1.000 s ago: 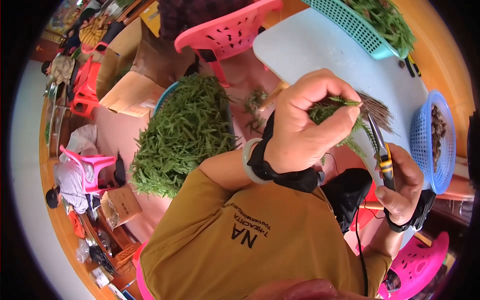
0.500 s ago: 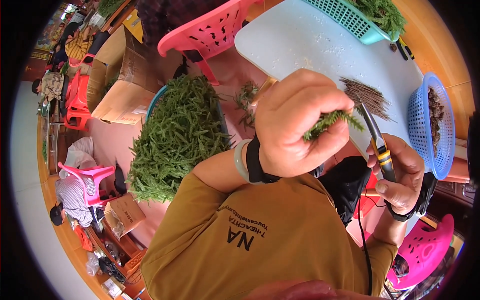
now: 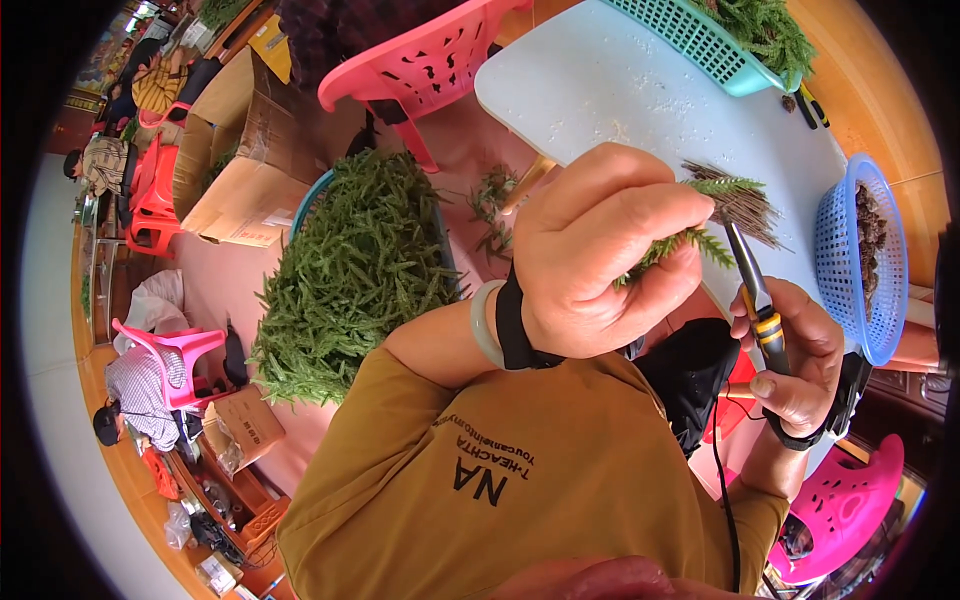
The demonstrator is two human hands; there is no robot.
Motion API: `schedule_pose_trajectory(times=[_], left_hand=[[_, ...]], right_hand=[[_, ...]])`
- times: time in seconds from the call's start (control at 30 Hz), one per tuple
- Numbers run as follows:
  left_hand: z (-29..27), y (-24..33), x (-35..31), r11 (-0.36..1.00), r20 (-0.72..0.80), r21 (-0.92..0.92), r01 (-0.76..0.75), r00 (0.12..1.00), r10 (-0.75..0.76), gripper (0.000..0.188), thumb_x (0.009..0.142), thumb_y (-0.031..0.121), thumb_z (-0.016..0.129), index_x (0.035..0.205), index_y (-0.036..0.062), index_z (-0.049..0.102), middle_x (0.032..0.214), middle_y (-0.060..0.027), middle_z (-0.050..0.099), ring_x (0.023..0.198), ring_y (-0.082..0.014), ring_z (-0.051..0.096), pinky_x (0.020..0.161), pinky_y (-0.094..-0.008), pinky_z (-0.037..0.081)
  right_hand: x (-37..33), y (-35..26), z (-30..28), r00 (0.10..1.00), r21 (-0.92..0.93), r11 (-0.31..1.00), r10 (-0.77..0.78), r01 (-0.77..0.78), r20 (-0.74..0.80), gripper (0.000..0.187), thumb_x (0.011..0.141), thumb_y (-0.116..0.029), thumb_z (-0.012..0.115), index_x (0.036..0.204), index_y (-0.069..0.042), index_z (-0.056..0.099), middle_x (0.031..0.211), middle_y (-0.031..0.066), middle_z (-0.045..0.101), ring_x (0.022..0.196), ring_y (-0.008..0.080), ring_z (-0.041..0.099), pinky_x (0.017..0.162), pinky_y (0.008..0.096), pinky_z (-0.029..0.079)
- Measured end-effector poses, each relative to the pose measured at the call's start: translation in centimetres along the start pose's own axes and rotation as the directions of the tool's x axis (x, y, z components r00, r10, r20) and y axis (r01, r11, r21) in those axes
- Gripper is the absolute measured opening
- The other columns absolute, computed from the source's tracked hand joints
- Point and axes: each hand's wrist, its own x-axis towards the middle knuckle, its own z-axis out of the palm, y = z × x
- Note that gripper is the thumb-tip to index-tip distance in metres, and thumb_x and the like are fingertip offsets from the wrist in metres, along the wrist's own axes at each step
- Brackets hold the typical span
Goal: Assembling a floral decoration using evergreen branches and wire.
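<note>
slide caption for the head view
Left hand pinching green sprigs, right hand holding a pointed yellow-and-black tool, near a pale table.

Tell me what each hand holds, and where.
Left hand: green sprigs, gripped part hidden, tips protruding. Right hand: pliers, by the yellow-and-black handles.

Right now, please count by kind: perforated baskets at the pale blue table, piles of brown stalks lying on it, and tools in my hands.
Perforated baskets: 2, the green basket and the blue basket
Piles: 1, the brown stalks
Held tools: 1, the black-and-yellow tool in the right hand
Total: 4
</note>
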Motion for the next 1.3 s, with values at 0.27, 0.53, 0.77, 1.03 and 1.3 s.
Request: schedule_pose_trajectory(times=[0.27,0.53,0.77,1.03,1.3], left_hand=[[0.3,0.0,-0.1,0.999,-0.013,-0.019,0.026,1.0,-0.026,0.019,0.07,-0.001,0.064,0.088,-0.0032,0.059,0.076,-0.0091,0.058,0.065,-0.0153,0.055,0.057,-0.0241,0.044],[0.2,-0.5,0.1,1.0,-0.007,0.016,-0.002,1.0,0.002,0.017,0.07,-0.001,0.064,0.086,-0.003,0.059,0.075,-0.0092,0.059,0.064,-0.0148,0.055,0.057,-0.0234,0.045],[0.3,-0.6,0.5,0.974,0.042,-0.194,0.121,0.993,-0.115,0.015,0.072,0.001,0.063,0.085,-0.0039,0.058,0.075,-0.0083,0.06,0.063,-0.0119,0.054,0.055,-0.0216,0.043],[-0.8,0.5,1.6,-0.119,0.663,-0.635,0.763,0.46,-0.591,0.014,0.076,0.008,0.06,0.086,-0.0018,0.059,0.078,-0.0056,0.06,0.06,-0.0064,0.05,0.051,-0.0188,0.037],[-0.6,0.7,1.1,0.034,0.557,-0.692,0.721,0.564,-0.61,0.013,0.075,0.007,0.06,0.085,-0.0008,0.059,0.077,-0.0055,0.059,0.061,-0.0064,0.05,0.052,-0.0195,0.038]], right_hand=[[0.1,-0.5,0.7,0.998,0.063,0.996,0.063,-0.062,-0.012,0.068,0.051,-0.005,0.073,0.113,0.013,0.051,0.099,0.0157,0.059,0.087,0.0191,0.057,0.079,0.027,0.043],[-0.1,-0.4,0.0,0.999,-0.048,0.998,0.043,-0.043,0.006,0.066,0.052,-0.001,0.075,0.112,0.013,0.052,0.102,0.0175,0.059,0.087,0.0197,0.058,0.081,0.0278,0.043],[0.3,0.7,-0.7,0.997,-0.095,0.993,-0.072,0.072,-0.004,0.065,0.051,-0.001,0.076,0.111,0.013,0.053,0.104,0.0163,0.059,0.092,0.0205,0.057,0.085,0.0288,0.041],[1.9,1.0,-3.6,0.971,-0.148,0.973,-0.146,0.175,0.19,0.064,0.051,-0.003,0.075,0.109,0.013,0.054,0.105,0.0163,0.059,0.096,0.0211,0.056,0.087,0.0287,0.04],[1.7,1.6,-2.4,0.966,-0.147,0.961,-0.212,0.233,0.147,0.066,0.051,-0.006,0.074,0.11,0.013,0.053,0.109,0.0187,0.056,0.098,0.0237,0.055,0.088,0.031,0.038]])
